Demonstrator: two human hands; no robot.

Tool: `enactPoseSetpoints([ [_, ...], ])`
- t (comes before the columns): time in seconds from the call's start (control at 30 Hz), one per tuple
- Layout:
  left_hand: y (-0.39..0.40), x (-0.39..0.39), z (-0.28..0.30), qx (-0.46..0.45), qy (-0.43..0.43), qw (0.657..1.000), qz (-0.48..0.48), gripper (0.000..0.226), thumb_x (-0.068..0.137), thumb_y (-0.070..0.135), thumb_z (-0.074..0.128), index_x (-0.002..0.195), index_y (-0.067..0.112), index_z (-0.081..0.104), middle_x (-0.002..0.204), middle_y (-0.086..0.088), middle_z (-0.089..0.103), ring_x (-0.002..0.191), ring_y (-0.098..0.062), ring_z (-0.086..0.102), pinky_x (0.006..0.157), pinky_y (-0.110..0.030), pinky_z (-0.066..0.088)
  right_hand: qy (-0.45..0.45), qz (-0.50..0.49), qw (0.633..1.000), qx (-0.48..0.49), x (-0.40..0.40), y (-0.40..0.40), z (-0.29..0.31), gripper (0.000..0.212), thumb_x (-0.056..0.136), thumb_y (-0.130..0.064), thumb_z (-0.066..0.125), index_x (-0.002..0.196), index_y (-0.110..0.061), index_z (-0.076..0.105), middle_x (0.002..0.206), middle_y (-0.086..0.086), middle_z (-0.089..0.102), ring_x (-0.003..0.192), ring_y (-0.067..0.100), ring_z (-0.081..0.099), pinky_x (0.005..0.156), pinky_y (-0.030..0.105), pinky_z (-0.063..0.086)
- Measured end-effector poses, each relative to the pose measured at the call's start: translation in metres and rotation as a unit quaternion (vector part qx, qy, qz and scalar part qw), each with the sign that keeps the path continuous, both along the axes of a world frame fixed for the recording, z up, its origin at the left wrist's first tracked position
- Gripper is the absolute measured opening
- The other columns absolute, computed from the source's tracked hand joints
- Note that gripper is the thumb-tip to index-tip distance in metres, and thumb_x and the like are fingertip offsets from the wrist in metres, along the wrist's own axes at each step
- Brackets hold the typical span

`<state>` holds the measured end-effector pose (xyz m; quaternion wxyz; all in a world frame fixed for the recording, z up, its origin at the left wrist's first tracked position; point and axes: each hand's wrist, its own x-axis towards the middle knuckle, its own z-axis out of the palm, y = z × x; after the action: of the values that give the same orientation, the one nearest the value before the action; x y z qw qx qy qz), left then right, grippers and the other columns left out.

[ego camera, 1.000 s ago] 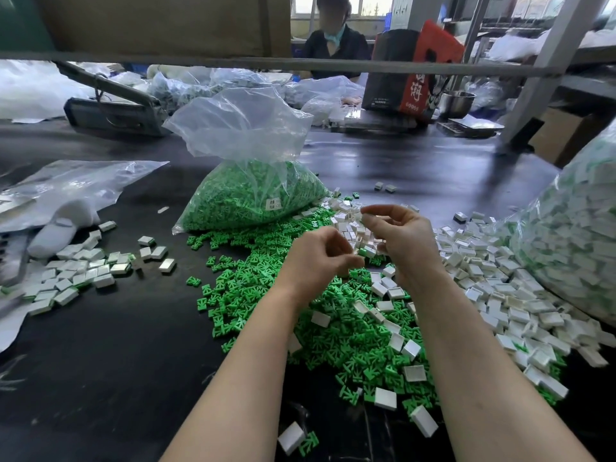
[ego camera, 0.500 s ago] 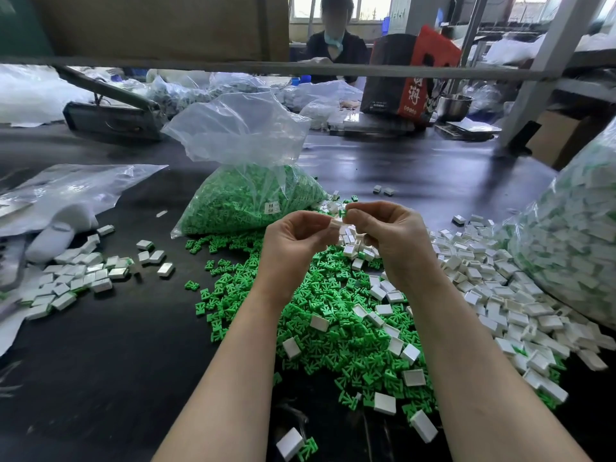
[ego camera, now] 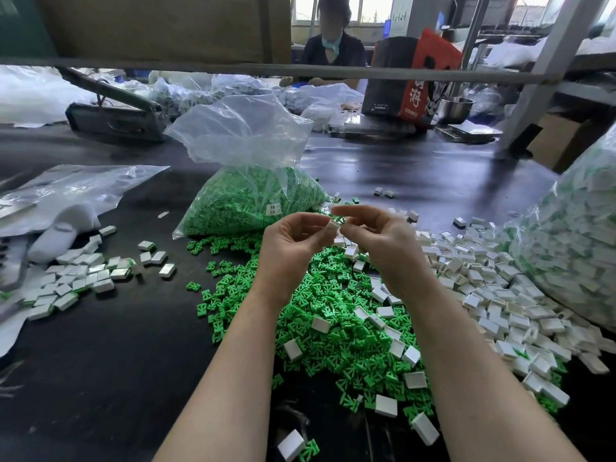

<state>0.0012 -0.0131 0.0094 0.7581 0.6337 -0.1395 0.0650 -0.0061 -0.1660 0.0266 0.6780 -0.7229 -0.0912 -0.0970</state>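
Joining one pair before the clear bag of green clips [ego camera: 248,203], the left hand [ego camera: 293,248] clamps its grip on a white rectangular plastic cap [ego camera: 332,226], the right hand [ego camera: 386,248] on a green plastic clip [ego camera: 339,220]; loose heaps [ego camera: 333,335] dwarf the finished pile [ego camera: 80,281].

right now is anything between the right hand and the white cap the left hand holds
Nothing visible does. The left hand and the right hand both pinch the white cap at their fingertips, raised above the loose green inserts.
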Motion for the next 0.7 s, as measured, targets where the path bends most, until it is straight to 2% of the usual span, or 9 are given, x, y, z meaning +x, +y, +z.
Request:
enactPoseSetpoints([
  [0.1,0.0003,0.0003,-0.0008,0.001,0.006,1.000,0.001,0.013,0.076,0.013,0.077,0.088,0.015,0.072,0.078,0.001,0.074,0.074,-0.009,0.069,0.066,-0.017,0.052,-0.002,-0.026,0.999,0.026,0.0001,0.0032,0.0002,0.016,0.089,-0.001,0.066,0.096,-0.013,0.074,0.077,0.000,0.069,0.060,0.002,0.055,0.056,0.015,0.044],
  [0.27,-0.0001,-0.0005,-0.0007,-0.010,0.031,0.999,0.002,0.023,0.069,0.023,0.078,0.089,0.014,0.071,0.078,0.000,0.073,0.074,-0.014,0.069,0.068,-0.020,0.053,-0.003,-0.060,0.996,0.063,0.0018,0.0037,-0.0011,0.009,0.091,-0.006,0.065,0.091,-0.014,0.069,0.078,0.001,0.075,0.064,0.009,0.066,0.054,0.019,0.049],
  [0.47,-0.0005,0.0004,-0.0014,-0.013,0.031,0.999,0.009,0.013,0.078,0.011,0.077,0.091,0.012,0.073,0.075,0.000,0.073,0.072,-0.012,0.068,0.066,-0.019,0.052,0.008,-0.059,0.994,0.089,0.0024,0.0086,-0.0049,0.002,0.086,-0.013,0.072,0.088,-0.014,0.073,0.066,-0.010,0.069,0.056,-0.002,0.058,0.051,0.012,0.044],
  [0.7,0.0006,0.0001,-0.0016,-0.016,0.020,1.000,0.013,0.013,0.078,0.011,0.077,0.090,0.012,0.073,0.077,-0.001,0.074,0.072,-0.011,0.069,0.066,-0.017,0.052,0.025,-0.053,0.993,0.105,0.0015,0.0098,-0.0053,0.004,0.084,-0.017,0.075,0.082,-0.016,0.072,0.060,-0.011,0.067,0.048,-0.003,0.054,0.042,0.010,0.037],
])
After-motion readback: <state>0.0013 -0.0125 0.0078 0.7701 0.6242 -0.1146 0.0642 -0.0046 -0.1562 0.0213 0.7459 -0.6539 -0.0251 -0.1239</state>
